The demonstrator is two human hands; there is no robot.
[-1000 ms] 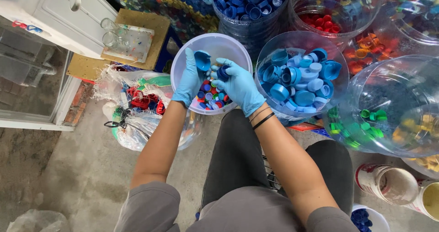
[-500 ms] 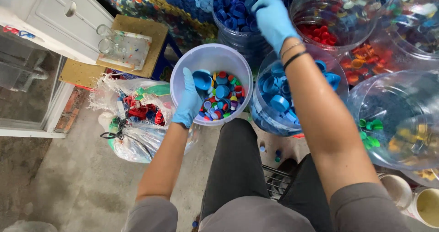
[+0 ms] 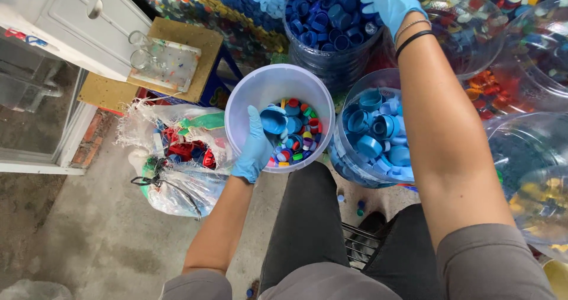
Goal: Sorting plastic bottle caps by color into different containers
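Fingers of my left hand [image 3: 255,149] curl over the white bucket [image 3: 248,96] rim, gripping it; mixed caps [image 3: 293,134] at 3 o'clock. Right hand [image 3: 391,1] spread open over dark-blue caps [image 3: 328,16], 12 o'clock, nearer them.

Your white bucket [image 3: 248,93] sits at centre frame, upright, a layer of mixed-colour caps [image 3: 296,137] in its bottom. A large blue cap [image 3: 273,121] lies at the pile's left. The dark-blue cap tub [image 3: 331,25] stands at upper centre, nearly full.
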